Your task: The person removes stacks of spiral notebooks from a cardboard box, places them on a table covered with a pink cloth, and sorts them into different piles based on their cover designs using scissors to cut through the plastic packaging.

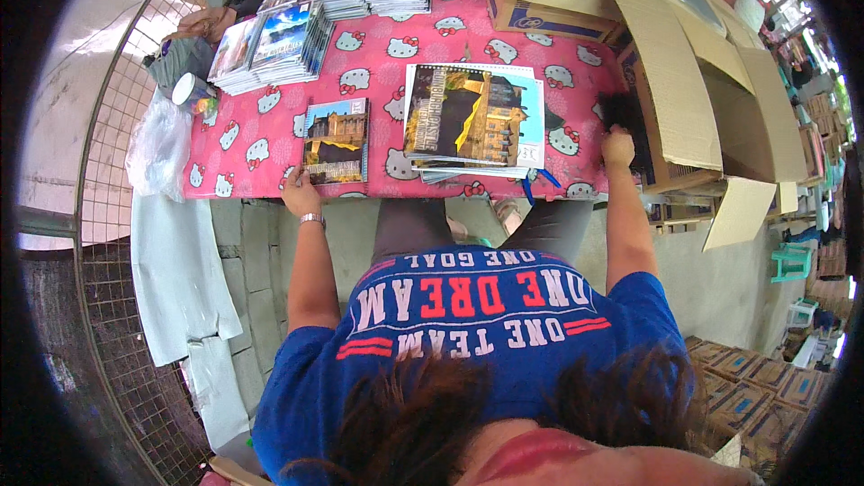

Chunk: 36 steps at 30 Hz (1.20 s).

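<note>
hands at near edge of pink cartoon-print tablecloth (270, 139)
left hand (300, 191) fingers pinch small photo-cover notebook (337, 140) at table edge, could slide off; right hand (617, 146) curled on black book (624, 121) by open cardboard box (711, 99), grip unclear.

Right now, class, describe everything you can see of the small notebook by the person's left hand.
The small notebook is a thin, portrait-format booklet with a glossy-looking cover picturing a stone building under blue sky. It lies flat and closed on the pink cartoon-cat tablecloth, near the table's front edge, left of the larger spiral-bound pad. The left hand touches its lower left corner.
</note>
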Each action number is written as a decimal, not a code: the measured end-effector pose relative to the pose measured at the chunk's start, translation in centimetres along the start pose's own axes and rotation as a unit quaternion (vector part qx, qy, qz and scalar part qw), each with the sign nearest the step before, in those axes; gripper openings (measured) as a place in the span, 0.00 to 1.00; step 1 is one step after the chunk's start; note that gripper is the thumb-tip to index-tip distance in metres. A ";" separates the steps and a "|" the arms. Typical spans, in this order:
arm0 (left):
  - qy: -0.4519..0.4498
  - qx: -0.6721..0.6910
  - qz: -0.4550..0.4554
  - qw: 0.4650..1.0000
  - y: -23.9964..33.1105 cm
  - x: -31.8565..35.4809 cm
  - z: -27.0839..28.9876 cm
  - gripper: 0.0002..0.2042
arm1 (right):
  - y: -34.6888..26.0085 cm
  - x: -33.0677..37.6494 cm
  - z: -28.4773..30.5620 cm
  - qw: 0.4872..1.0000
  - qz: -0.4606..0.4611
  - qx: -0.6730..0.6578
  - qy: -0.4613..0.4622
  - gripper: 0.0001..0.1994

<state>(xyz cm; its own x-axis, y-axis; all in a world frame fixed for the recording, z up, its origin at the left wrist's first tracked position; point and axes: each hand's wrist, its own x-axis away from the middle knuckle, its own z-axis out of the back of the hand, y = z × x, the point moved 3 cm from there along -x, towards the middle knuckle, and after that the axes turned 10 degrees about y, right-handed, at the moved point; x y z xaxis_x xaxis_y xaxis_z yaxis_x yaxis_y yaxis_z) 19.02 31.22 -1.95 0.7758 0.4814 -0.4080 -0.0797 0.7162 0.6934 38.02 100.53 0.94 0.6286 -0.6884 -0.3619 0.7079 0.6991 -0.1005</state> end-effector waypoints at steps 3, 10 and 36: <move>-0.038 -0.033 0.041 0.998 -0.6 -0.7 -0.3 0.13 | 1.4 -1.2 0.5 0.993 0.006 -0.100 0.067 0.15; -0.141 0.305 -0.336 0.880 30.0 -1.0 -0.8 0.12 | 1.8 -3.9 2.2 0.984 0.023 -0.163 0.068 0.16; -0.428 0.091 -0.644 0.627 39.6 11.5 3.3 0.11 | -11.2 5.4 17.8 0.831 -0.066 -0.545 -0.085 0.13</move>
<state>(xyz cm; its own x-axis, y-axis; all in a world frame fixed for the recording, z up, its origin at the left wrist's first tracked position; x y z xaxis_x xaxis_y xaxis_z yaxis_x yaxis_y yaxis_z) 26.87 63.41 22.77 0.1805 -0.9414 -0.2850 0.9710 0.1244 0.2041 39.18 85.51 16.58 0.6712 -0.7250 -0.1543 0.1194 0.3112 -0.9428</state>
